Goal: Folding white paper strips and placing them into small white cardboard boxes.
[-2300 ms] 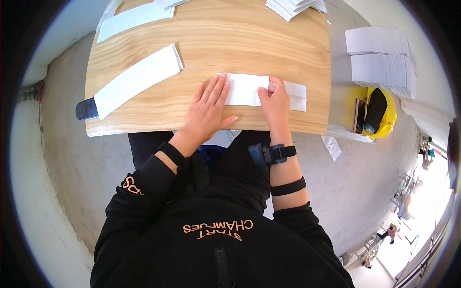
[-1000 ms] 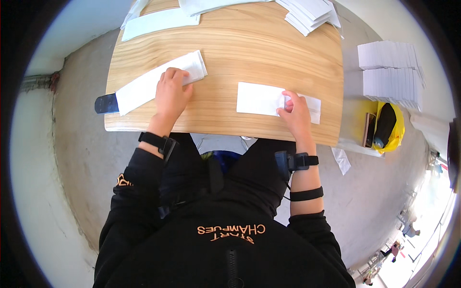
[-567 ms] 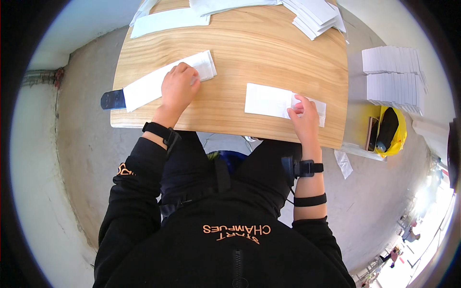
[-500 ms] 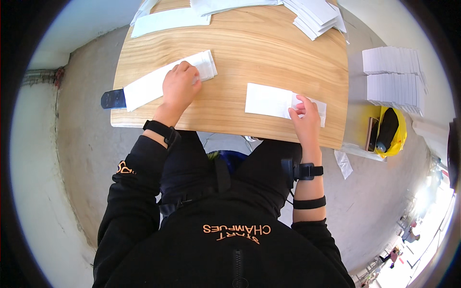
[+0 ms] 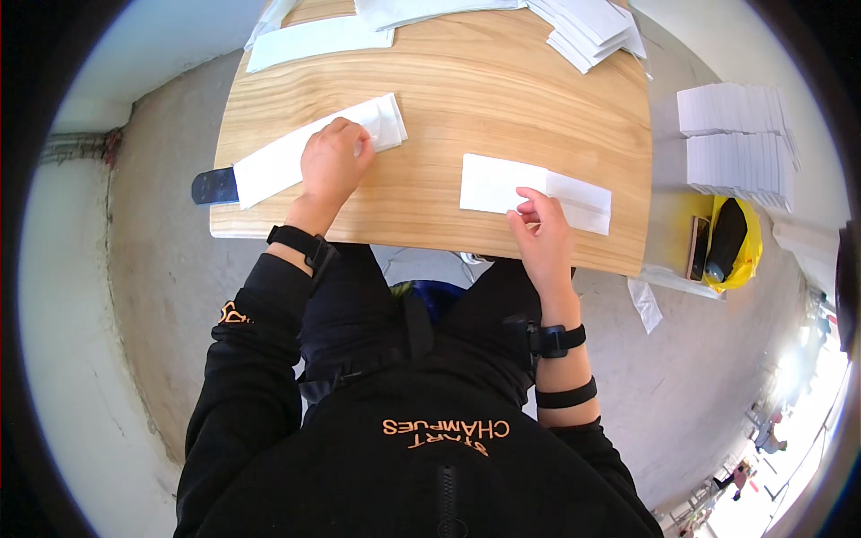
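I see left hand (image 5: pixel 334 164) flat on long white strip (image 5: pixel 309 151) at worktop (image 5: pixel 502 99) 9 o'clock, pinning it. Right hand (image 5: pixel 541 235) pinches folded sheet (image 5: pixel 502 184) near 5 o'clock edge, maybe steadying.

Upper left of the frame, your white paper strip (image 5: pixel 314 148) ends in a dark blue tab. The table (image 5: pixel 484 99) is pale striped woodgrain; far right sits a yellow bag (image 5: pixel 749 255).
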`<state>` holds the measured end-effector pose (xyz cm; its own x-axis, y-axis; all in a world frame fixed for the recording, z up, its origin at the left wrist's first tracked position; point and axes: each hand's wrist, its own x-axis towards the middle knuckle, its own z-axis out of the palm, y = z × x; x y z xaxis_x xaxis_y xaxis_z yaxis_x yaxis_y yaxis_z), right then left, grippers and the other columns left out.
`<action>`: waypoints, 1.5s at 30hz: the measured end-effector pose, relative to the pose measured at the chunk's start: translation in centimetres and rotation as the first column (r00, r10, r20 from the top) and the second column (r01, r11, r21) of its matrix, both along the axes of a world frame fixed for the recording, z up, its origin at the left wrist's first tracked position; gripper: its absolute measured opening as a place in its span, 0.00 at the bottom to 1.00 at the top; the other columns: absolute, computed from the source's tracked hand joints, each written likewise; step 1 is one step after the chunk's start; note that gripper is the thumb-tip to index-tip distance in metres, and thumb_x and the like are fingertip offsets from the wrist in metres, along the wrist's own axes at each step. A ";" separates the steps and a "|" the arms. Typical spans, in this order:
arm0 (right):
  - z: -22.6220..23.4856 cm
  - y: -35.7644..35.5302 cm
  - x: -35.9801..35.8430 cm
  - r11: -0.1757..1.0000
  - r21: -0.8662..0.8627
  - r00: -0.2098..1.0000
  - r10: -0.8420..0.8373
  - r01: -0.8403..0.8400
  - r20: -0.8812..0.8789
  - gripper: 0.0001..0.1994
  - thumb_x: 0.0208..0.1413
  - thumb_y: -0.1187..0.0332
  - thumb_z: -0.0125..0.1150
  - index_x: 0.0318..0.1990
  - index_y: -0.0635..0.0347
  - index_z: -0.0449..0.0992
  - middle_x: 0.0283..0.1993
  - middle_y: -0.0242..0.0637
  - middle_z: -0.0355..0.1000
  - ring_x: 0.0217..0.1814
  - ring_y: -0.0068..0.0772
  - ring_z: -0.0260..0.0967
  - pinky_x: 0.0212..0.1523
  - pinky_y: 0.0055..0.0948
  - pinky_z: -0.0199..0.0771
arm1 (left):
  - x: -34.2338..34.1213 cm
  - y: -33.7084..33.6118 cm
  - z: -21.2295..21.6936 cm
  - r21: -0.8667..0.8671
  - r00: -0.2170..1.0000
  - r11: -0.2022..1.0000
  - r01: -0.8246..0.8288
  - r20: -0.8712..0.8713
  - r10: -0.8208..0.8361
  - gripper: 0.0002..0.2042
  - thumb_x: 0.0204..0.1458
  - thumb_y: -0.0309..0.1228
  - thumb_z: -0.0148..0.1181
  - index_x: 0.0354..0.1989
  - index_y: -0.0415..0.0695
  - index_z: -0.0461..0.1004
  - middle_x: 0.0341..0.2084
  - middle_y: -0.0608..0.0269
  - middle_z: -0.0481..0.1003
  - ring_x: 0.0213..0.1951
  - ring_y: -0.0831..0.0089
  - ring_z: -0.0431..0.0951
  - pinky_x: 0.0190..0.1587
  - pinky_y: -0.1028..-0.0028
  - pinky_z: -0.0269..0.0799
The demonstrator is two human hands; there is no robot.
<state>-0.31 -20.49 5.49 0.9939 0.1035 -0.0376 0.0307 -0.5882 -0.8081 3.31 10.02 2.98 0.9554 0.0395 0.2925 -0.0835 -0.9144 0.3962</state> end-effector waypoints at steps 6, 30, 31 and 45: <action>0.0 2.6 -0.5 0.994 0.085 0.998 0.070 -0.069 -0.002 0.12 0.51 0.73 0.62 0.44 0.57 0.75 0.37 0.38 0.70 0.35 0.30 0.73 0.35 0.27 0.72 | -1.2 0.4 1.3 -0.196 0.994 0.975 -0.109 -0.007 0.109 0.05 0.46 0.30 0.60 0.26 0.42 0.76 0.27 0.59 0.77 0.30 0.59 0.77 0.32 0.65 0.72; -1.2 9.8 -1.5 0.952 0.305 1.000 -0.024 0.026 -0.010 0.05 0.46 0.73 0.63 0.30 0.63 0.75 0.31 0.40 0.71 0.30 0.32 0.73 0.31 0.29 0.72 | -7.5 -7.5 3.1 -0.587 0.976 0.806 -0.077 -0.209 -0.060 0.04 0.49 0.23 0.61 0.32 0.36 0.77 0.30 0.58 0.77 0.35 0.70 0.77 0.41 0.73 0.72; -1.2 9.8 -1.4 0.950 0.310 1.000 -0.022 0.023 -0.006 0.04 0.46 0.73 0.62 0.30 0.62 0.75 0.31 0.40 0.70 0.30 0.32 0.73 0.31 0.29 0.71 | -7.5 -7.5 2.9 -0.593 0.978 0.801 -0.079 -0.201 -0.052 0.04 0.49 0.23 0.61 0.32 0.36 0.76 0.30 0.58 0.77 0.35 0.70 0.77 0.42 0.73 0.72; -2.0 8.5 -1.4 0.954 0.287 0.996 -0.075 0.083 -0.040 0.03 0.44 0.74 0.62 0.27 0.61 0.75 0.28 0.38 0.69 0.26 0.30 0.70 0.29 0.27 0.70 | -7.7 -6.3 1.7 -0.649 0.961 0.730 -0.214 -0.274 0.039 0.05 0.52 0.25 0.59 0.35 0.36 0.76 0.29 0.62 0.77 0.35 0.77 0.76 0.43 0.76 0.71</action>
<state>-1.70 -11.98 3.53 0.9983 0.0353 -0.0457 -0.0315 -0.3301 -0.9434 -4.38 3.72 4.68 0.9609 0.2652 -0.0800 0.1853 -0.4005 0.8973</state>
